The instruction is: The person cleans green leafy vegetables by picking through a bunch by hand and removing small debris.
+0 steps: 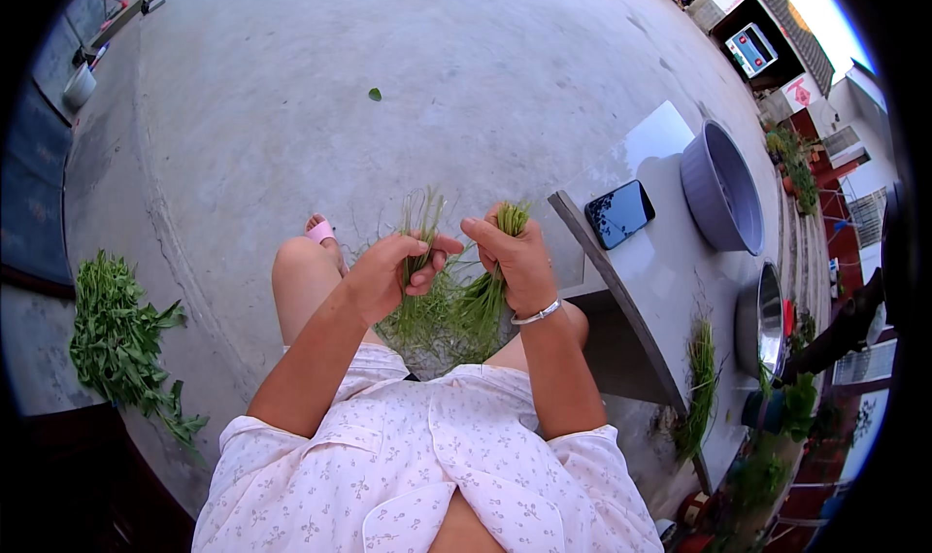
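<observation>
Between the fingers of my left hand (396, 267) is a small bunch of thin green stems (427, 211), pinched upright. My right hand (519, 262), with a silver bangle at the wrist, is closed around a thicker bundle of long green stems (479, 305). The cut-looking tops of that bundle stick out above the fist and its thin leafy ends hang down. Below both hands, a loose heap of fine greens (422, 320) lies between my knees. The two hands are a short way apart, over my lap.
On my right stands a low table (646, 160) with a phone (619, 213), a purple basin (723, 189), a metal bowl (760, 320) and a bunch of greens (701, 383) at its edge. A pile of leafy greens (116, 335) lies on the concrete floor (272, 87) at left.
</observation>
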Action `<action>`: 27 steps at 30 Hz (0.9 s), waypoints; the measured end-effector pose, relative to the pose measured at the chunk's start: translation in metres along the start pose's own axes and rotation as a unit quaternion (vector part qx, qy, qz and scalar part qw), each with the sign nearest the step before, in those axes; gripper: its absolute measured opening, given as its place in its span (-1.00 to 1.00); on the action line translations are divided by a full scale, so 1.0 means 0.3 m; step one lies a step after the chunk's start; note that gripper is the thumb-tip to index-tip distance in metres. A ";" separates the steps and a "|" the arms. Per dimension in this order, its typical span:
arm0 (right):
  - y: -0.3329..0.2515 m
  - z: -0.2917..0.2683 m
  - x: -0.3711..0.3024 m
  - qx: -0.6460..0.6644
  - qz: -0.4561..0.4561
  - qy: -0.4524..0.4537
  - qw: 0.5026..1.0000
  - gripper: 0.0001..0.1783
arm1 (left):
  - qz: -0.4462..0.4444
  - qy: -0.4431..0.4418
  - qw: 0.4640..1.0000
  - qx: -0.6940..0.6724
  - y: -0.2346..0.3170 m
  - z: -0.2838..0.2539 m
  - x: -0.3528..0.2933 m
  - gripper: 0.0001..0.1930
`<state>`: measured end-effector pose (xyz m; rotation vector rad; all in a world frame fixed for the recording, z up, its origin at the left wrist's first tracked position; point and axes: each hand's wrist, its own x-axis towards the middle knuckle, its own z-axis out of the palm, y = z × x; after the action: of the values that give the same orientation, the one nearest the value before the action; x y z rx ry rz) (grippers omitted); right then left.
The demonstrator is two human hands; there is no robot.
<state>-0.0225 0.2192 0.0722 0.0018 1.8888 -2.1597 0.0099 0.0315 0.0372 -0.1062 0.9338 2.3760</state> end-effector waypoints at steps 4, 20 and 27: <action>-0.001 0.036 -0.001 -0.085 0.018 -0.035 0.996 -0.83 | -0.012 -0.008 0.999 0.031 -0.005 -0.011 0.003 -0.67; 0.023 0.051 0.000 -0.058 0.049 0.010 0.997 -0.89 | 0.057 0.115 0.992 0.000 -0.029 -0.016 0.017 -0.81; -0.004 0.002 0.002 -0.032 0.045 0.022 0.998 -0.87 | 0.169 0.230 0.955 0.080 0.028 -0.133 0.018 -0.78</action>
<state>-0.0231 0.2185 0.0734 0.1194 1.9413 -2.0566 -0.0045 0.0034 0.0108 -0.4903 1.4594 2.6277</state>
